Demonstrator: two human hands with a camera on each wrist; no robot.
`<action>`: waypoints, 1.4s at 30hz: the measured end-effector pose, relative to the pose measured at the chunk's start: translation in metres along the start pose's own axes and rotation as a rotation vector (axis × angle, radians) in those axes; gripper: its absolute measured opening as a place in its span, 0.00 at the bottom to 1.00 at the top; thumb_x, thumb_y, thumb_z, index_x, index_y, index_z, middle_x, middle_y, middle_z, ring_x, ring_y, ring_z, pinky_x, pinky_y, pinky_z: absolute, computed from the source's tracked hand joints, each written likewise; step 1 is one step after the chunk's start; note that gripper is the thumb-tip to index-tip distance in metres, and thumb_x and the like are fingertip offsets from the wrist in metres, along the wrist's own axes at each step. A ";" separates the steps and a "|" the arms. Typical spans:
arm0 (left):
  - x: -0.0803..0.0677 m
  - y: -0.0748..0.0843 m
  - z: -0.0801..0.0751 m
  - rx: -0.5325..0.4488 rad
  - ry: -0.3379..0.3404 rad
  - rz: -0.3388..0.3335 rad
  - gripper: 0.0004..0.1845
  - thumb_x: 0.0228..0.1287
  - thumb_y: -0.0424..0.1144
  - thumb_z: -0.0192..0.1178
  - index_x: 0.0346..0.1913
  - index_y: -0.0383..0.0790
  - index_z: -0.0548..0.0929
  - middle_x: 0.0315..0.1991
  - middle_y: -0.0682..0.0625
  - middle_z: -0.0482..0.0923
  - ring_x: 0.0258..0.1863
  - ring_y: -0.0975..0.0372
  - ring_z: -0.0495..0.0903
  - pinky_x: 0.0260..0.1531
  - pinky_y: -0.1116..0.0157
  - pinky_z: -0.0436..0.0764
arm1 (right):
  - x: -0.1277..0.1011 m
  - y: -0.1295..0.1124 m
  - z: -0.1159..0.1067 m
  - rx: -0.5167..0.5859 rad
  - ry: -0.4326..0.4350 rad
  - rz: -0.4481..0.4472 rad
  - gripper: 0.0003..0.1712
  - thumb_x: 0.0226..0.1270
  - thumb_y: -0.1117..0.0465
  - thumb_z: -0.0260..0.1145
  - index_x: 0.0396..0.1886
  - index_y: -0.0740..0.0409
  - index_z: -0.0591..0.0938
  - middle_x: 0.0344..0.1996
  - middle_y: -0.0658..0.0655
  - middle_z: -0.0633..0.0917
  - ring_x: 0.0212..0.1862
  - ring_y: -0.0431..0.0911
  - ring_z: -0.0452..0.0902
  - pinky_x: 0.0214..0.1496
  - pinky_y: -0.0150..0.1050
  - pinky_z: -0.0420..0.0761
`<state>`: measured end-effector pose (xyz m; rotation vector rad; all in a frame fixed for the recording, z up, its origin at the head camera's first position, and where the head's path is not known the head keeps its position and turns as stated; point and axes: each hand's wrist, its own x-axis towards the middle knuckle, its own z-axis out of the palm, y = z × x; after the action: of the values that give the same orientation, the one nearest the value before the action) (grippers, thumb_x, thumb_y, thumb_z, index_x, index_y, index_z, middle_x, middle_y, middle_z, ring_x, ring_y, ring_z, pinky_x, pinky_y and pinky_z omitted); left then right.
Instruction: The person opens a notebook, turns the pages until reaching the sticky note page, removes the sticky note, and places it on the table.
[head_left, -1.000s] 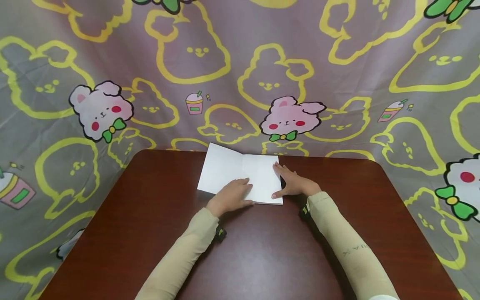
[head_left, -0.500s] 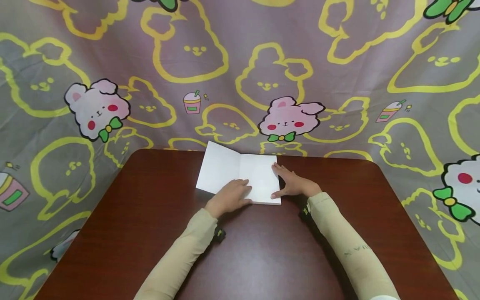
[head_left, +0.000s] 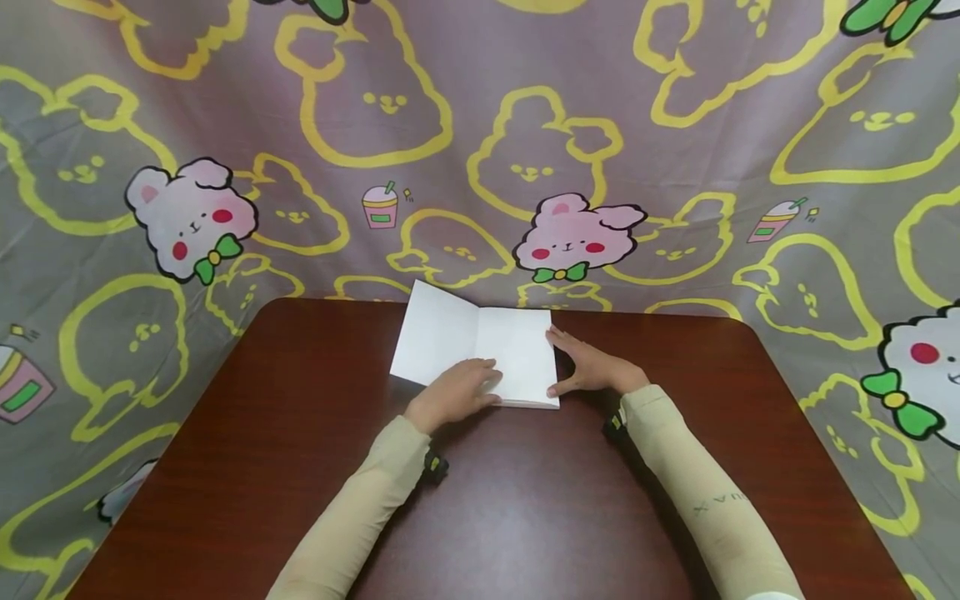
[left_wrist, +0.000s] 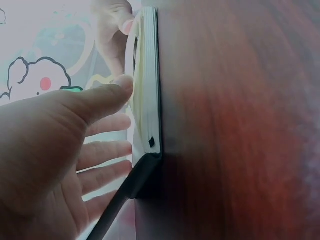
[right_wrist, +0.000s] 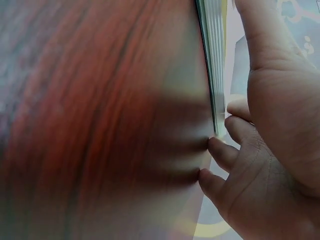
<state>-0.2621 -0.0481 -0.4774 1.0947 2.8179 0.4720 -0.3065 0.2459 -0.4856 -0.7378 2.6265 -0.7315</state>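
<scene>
An open white book with blank pages lies at the far middle of the dark red-brown table. My left hand rests flat on the near part of its pages, fingers straight; the left wrist view shows those fingers against the page block. My right hand sits at the book's right edge, thumb at the near corner and fingers along the side. In the right wrist view its fingertips touch the stacked page edges. The left cover stands lifted off the table.
A hanging cloth printed with yellow bunny outlines and pink bunnies surrounds the table at the back and both sides. The book lies close to the table's far edge. Beige sleeves cover both forearms.
Both hands and the book keep their places; only the head view shifts slightly.
</scene>
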 end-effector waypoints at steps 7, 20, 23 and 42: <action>-0.005 -0.003 0.000 0.062 0.090 0.087 0.21 0.71 0.45 0.65 0.59 0.35 0.84 0.65 0.39 0.78 0.66 0.49 0.76 0.69 0.54 0.72 | -0.005 0.004 -0.002 0.020 -0.002 0.027 0.73 0.51 0.43 0.82 0.83 0.64 0.46 0.82 0.67 0.44 0.82 0.63 0.38 0.80 0.62 0.50; -0.012 -0.005 -0.009 0.195 0.235 0.220 0.09 0.66 0.42 0.69 0.43 0.41 0.87 0.44 0.49 0.86 0.45 0.56 0.84 0.49 0.57 0.82 | -0.006 0.007 -0.003 0.026 0.010 0.036 0.72 0.51 0.42 0.82 0.82 0.64 0.47 0.82 0.68 0.44 0.82 0.64 0.38 0.79 0.64 0.51; -0.013 -0.004 -0.010 0.218 0.251 0.225 0.08 0.66 0.41 0.69 0.42 0.41 0.88 0.42 0.51 0.86 0.43 0.58 0.85 0.46 0.58 0.83 | -0.001 0.008 -0.001 0.015 0.018 0.014 0.72 0.52 0.42 0.81 0.82 0.64 0.47 0.82 0.67 0.45 0.82 0.64 0.38 0.79 0.63 0.51; -0.023 0.013 0.000 0.344 0.453 0.082 0.07 0.58 0.34 0.68 0.24 0.43 0.83 0.22 0.52 0.81 0.22 0.57 0.81 0.22 0.60 0.78 | 0.005 -0.004 0.001 -0.005 -0.002 -0.016 0.69 0.56 0.45 0.80 0.81 0.69 0.47 0.81 0.69 0.46 0.81 0.65 0.38 0.79 0.63 0.49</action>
<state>-0.2364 -0.0545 -0.4744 1.3101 3.3559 0.2718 -0.3087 0.2392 -0.4851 -0.7614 2.6251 -0.7282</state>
